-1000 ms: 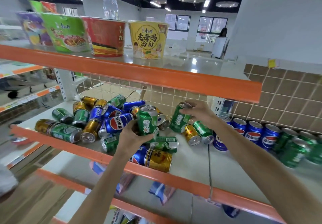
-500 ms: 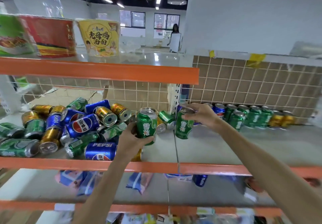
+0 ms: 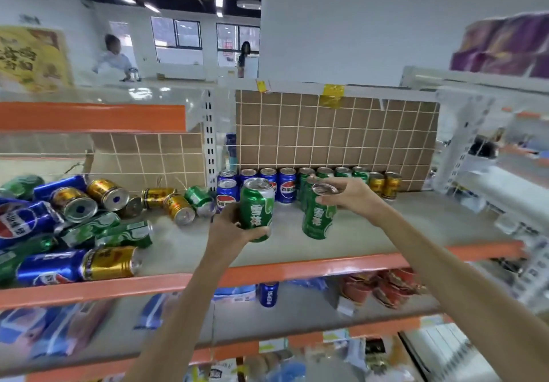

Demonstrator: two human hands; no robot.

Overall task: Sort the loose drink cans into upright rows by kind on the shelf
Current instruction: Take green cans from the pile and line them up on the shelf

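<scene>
1. Gripping a green can (image 3: 256, 209) from below and behind, the left hand (image 3: 234, 228) curls its fingers round the can's lower half and holds it upright above the shelf (image 3: 416, 227), near the front edge.
2. Right hand (image 3: 352, 196): fingers and thumb pinch the top rim of a second green can (image 3: 318, 218), which stands upright, slightly tilted, just right of the first; whether its base touches the shelf cannot be told.
3. Sorted row, far side against the tiled back panel (image 3: 335, 132): upright blue cans (image 3: 286, 185) on the left, green cans (image 3: 343, 172) in the middle, gold cans (image 3: 392, 185) on the right. Two more blue cans stand in front of the blue group, just left of the held can.
4. Loose pile (image 3: 74, 221), left part of the shelf: blue, green and gold cans lie on their sides, touching and overlapping. Two gold cans (image 3: 178, 208) and one green can lie nearer the upright post (image 3: 210, 141), between the pile and the sorted row.
5. Orange lip (image 3: 326, 268): runs along the near edge of the shelf, beneath both forearms.
6. Lower shelf: one upright blue can (image 3: 268, 294) among blurred packets.
7. Background: a yellow tub (image 3: 32, 57) on the upper shelf at left; two people stand far off by the windows.
</scene>
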